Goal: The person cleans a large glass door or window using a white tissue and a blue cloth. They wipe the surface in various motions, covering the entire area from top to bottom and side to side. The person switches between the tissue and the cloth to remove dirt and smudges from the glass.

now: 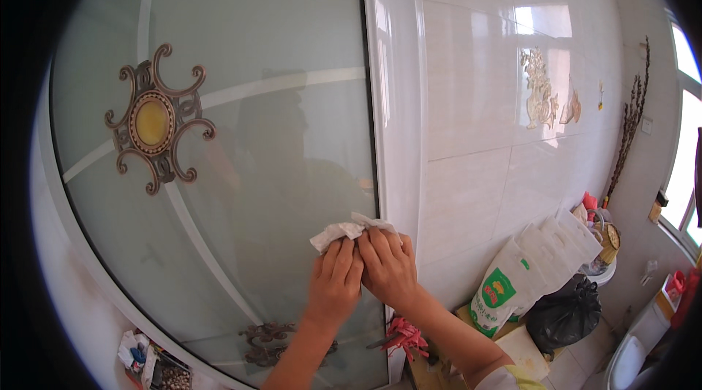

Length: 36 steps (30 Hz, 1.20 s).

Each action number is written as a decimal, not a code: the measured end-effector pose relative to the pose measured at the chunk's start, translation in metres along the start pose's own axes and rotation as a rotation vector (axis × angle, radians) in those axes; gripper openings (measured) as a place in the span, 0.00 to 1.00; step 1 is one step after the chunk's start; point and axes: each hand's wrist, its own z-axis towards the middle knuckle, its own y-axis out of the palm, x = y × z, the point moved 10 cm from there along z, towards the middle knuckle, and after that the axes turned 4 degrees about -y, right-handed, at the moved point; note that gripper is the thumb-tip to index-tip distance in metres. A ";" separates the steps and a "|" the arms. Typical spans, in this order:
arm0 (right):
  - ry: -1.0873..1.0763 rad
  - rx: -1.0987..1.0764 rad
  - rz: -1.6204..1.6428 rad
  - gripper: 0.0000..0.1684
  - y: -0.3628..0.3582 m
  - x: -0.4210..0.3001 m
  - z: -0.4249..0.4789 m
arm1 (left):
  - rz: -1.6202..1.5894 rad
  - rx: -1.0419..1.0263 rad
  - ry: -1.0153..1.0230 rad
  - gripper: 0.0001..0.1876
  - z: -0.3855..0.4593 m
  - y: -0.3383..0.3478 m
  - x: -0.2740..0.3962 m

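Note:
Both hands meet side by side at the right edge of a frosted glass door panel (263,198) with a black border. My left hand (337,275) presses a crumpled white cloth or tissue (334,235) to the glass, fingers bent over it. Touching it, my right hand (389,269) holds more of the white material, some of which sticks out above the fingers near the white door frame (403,170). Whether it is one piece or two, I cannot tell. A bronze-coloured scroll ornament with a yellow centre (152,119) is on the glass at the left.
Red strips (405,337) hang by the frame's lower end. White printed sacks (504,291) and a tied black plastic bag (567,313) stand by the tiled wall (466,198). A second scroll ornament (269,343) is low on the door. A box of small items (175,376) lies lower left.

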 end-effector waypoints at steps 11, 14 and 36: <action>0.061 -0.147 0.016 0.24 0.017 -0.016 -0.073 | -0.077 -0.176 -0.059 0.15 -0.075 0.026 0.018; 0.084 -0.178 0.028 0.23 0.019 -0.019 -0.090 | -0.072 -0.192 -0.092 0.13 -0.092 0.032 0.024; 0.184 -0.521 0.135 0.23 0.048 -0.046 -0.198 | -0.184 -0.519 -0.198 0.22 -0.215 0.074 0.049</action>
